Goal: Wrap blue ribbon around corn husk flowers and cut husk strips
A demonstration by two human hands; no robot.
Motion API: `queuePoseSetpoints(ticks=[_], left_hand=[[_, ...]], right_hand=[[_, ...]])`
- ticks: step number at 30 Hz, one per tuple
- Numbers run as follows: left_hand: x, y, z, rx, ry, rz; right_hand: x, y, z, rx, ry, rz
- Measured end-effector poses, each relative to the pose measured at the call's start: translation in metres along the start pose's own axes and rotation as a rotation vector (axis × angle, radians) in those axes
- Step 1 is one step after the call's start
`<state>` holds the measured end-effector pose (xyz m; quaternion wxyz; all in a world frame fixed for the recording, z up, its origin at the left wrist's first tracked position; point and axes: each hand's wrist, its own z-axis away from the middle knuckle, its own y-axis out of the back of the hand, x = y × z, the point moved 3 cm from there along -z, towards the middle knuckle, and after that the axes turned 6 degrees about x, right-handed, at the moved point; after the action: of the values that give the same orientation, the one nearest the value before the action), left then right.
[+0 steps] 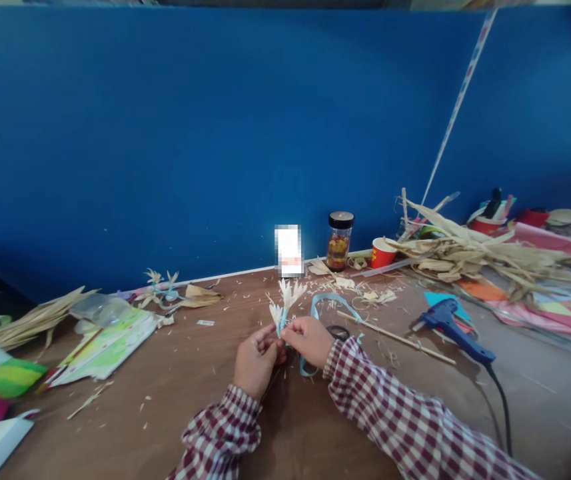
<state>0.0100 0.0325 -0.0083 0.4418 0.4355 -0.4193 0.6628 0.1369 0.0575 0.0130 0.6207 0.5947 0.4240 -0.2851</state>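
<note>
Both hands meet at a small bunch of pale husk flowers (291,293) in the middle of the table. My left hand (255,360) pinches the lower stem from the left. From the right, the fingers of my right hand (311,339) close on the stem, where light blue tape is wrapped. A loose length of light blue tape (332,297) loops behind my right hand and shows again below it. Black scissors (338,331) lie partly hidden beside my right wrist. The fingertips overlap, so the stem's lower end is hidden.
A blue glue gun (458,330) with a cord lies right, near a thin stick (398,337). Behind stand a lidded jar (340,241) and a red paper cup (383,253). Dried husks (485,250) pile up at right; a painted sheet (108,350) lies left. A blue partition (205,133) rises behind.
</note>
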Motion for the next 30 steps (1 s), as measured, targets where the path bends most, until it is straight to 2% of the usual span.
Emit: queuePoseSetpoints(ticks=[7,11,16,24,30], left_hand=[[-0.001,-0.001,0.003,-0.076,-0.042,-0.031],[-0.003,-0.002,0.003,-0.120,-0.045,-0.029],[-0.002,-0.004,0.005,-0.160,0.060,0.049],[-0.005,-0.002,0.009,-0.158,0.258,0.106],[-0.005,0.001,0.005,-0.075,0.171,0.093]], right_hand=[[-0.003,0.002,0.000,-0.028,-0.071,-0.025],[0.000,0.002,0.001,0.007,-0.084,-0.005],[0.003,0.002,-0.001,0.037,-0.086,-0.017],[0.005,0.004,-0.004,0.052,-0.072,-0.111],[0.011,-0.001,-0.006,-0.020,-0.017,-0.218]])
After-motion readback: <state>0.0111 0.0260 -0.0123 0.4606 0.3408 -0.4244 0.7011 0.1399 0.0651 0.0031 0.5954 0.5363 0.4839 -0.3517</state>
